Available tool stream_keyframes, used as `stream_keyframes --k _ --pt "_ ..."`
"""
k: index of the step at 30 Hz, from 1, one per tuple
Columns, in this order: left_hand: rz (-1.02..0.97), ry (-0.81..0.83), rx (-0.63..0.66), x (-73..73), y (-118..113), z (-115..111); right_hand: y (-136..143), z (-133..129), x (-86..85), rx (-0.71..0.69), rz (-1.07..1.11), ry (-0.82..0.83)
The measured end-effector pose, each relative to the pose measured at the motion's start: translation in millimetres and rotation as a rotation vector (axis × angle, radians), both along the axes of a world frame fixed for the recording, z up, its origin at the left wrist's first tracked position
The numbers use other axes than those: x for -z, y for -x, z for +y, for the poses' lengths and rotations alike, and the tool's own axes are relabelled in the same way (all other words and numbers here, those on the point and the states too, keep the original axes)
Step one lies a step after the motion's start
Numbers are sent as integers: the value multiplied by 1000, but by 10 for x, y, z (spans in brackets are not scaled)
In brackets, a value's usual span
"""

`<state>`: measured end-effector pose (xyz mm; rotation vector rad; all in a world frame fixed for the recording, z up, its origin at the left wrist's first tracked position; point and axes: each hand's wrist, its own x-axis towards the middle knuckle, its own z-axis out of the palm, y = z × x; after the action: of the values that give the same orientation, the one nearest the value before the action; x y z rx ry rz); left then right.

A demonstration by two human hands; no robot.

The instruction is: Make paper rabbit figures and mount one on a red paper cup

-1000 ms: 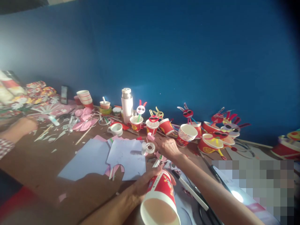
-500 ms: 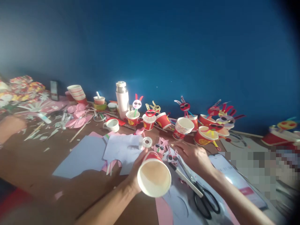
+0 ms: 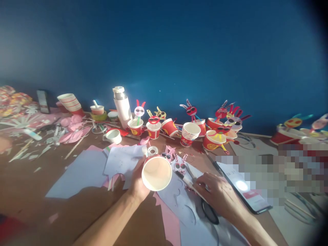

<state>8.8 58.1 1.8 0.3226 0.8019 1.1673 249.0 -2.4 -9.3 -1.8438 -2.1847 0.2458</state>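
My left hand (image 3: 139,181) grips a paper cup (image 3: 156,173), its open mouth turned toward me and its inside showing no contents. Over the black-handled scissors (image 3: 210,212) and a white pen (image 3: 181,176) lies my right hand (image 3: 211,191), fingers bent down onto them; whether it grips either one is hard to see. Under these are white paper sheets (image 3: 189,218) with drawn curves. Two paper rabbit faces, one pink (image 3: 167,154) and one white (image 3: 180,166), rest just beyond the cup. A tape roll (image 3: 153,150) is behind it.
Red cups with paper faces (image 3: 153,130) line the blue wall, beside a stack of cups (image 3: 190,134) and a white thermos (image 3: 122,107). A phone (image 3: 243,188) lies at the right. Pink scraps (image 3: 74,129) cover the left. Part of another person's hand (image 3: 4,144) shows at the far left edge.
My right hand has moved back toward me from near the cups, down onto the scissors and pen. The cup in my left hand has risen slightly. The view has shifted right.
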Motion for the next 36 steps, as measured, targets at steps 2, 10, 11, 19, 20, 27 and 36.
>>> stream_keyframes --k 2,10,11,19,20,27,36 --pt "-7 -18 -4 -11 4 -6 34 -22 36 -9 -62 5" --pt "-93 9 50 -8 33 -2 48 -41 9 12 -52 7" --pt "-95 13 50 -5 31 0 53 -38 -14 25 -15 20" --pt "-80 33 73 -26 8 -3 340 -27 41 23 123 76" --pt "-76 35 77 -29 10 -4 330 -21 35 32 125 78" --pt "-66 8 77 -4 20 -12 -151 68 -65 205 38 99" --pt "-70 -7 73 122 64 42 -155 -155 -100 147 -165 266"
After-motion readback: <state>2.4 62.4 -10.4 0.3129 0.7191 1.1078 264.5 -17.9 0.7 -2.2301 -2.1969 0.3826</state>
